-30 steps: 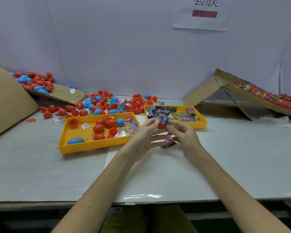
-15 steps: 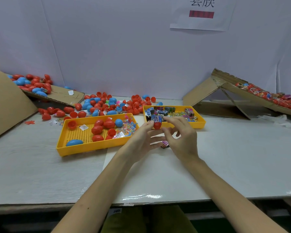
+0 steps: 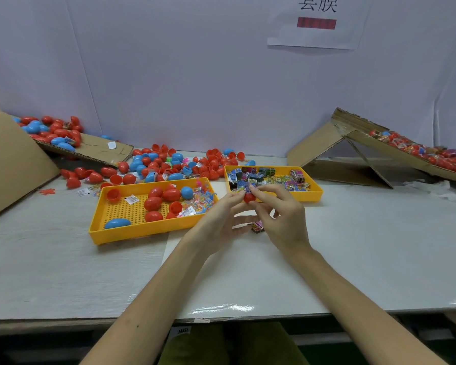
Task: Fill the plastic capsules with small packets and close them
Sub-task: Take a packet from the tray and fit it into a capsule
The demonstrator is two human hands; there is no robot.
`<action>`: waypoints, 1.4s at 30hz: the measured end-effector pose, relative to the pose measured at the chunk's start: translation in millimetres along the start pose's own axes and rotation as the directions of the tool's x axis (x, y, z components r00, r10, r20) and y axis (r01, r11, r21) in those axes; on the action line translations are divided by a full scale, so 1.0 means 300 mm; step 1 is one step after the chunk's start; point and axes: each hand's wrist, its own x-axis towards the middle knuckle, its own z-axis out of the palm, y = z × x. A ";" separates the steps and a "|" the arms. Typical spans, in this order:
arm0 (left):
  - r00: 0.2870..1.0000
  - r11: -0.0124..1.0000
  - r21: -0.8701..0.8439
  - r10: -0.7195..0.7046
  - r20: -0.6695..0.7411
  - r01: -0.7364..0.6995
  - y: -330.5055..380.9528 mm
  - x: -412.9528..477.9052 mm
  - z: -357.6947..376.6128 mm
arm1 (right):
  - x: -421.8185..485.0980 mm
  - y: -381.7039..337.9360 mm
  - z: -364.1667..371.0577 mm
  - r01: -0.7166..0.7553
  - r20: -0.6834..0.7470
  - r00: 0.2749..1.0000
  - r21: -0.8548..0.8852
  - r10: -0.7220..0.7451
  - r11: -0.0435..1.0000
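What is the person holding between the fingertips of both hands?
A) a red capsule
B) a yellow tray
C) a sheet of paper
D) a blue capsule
A: the left hand and right hand pinch a red capsule between their fingertips.

Open bench is running along the near edge and out toward the right edge, easy passing there. The middle is looking crowded: the left tray and right tray are sitting side by side with a slim gap. The left hand and right hand are pinching a red capsule right over it. Loose capsules are cluttering the far edge behind the left tray. A cardboard ramp is blocking the far right corner, and a cardboard slab is crowding the left edge.
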 end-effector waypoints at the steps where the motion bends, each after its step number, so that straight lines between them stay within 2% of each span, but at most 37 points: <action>1: 1.000 1.000 -0.005 -0.006 -0.005 0.006 -0.001 0.002 -0.001 | 0.000 0.000 0.001 0.005 -0.002 1.000 0.006 -0.005 1.000; 7: 1.000 1.000 -0.009 -0.024 -0.017 0.024 -0.005 0.005 0.000 | -0.001 0.002 0.004 0.009 -0.021 1.000 0.018 -0.008 1.000; 17: 0.999 0.999 0.051 -0.016 0.045 0.014 -0.004 0.008 -0.003 | -0.001 -0.008 0.002 0.007 -0.038 0.999 -0.022 -0.007 1.000; 26: 0.997 0.999 0.015 -0.029 0.077 0.028 -0.003 0.001 -0.002 | 0.002 -0.007 -0.003 0.005 -0.016 1.000 -0.005 -0.005 1.000; 42: 0.998 0.999 -0.027 -0.021 0.066 0.023 0.006 -0.012 0.007 | -0.002 -0.006 -0.008 0.021 -0.059 0.998 0.031 -0.019 0.999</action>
